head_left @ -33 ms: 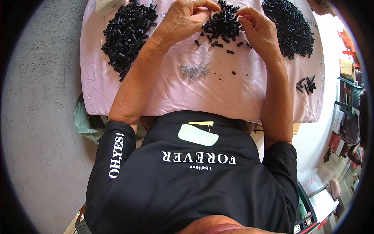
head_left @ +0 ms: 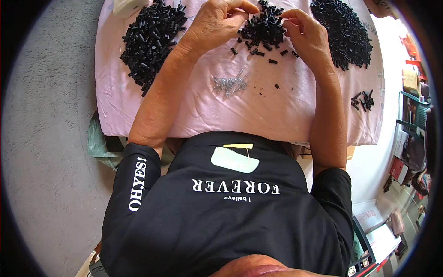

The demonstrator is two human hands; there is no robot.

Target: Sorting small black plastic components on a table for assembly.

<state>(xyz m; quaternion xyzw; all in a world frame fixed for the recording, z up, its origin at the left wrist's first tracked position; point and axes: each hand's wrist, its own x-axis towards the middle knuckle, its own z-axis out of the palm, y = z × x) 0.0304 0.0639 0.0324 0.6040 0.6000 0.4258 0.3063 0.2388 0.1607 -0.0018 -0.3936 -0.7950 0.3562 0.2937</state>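
Note:
At the far middle of the table lies a small heap of short black cylindrical plastic pieces [head_left: 264,28], some scattered in front of it. My left hand [head_left: 217,24] is at the heap's left side, thumb and forefinger bent toward each other. On the right side my right hand [head_left: 310,36] has its fingers curled with the tips at the heap's edge. Whatever either hand pinches is too small or hidden to make out. Nearer to me is a little pile of thin, shiny silvery pieces [head_left: 229,85], possibly small springs or pins.
A large heap of black cylindrical pieces [head_left: 150,41] spreads at the left, and another of smaller black parts [head_left: 344,34] at the right. A few slim black pieces [head_left: 363,100] lie near the right edge. Pink cloth [head_left: 272,120] covers the table. A white container [head_left: 128,6] stands far left.

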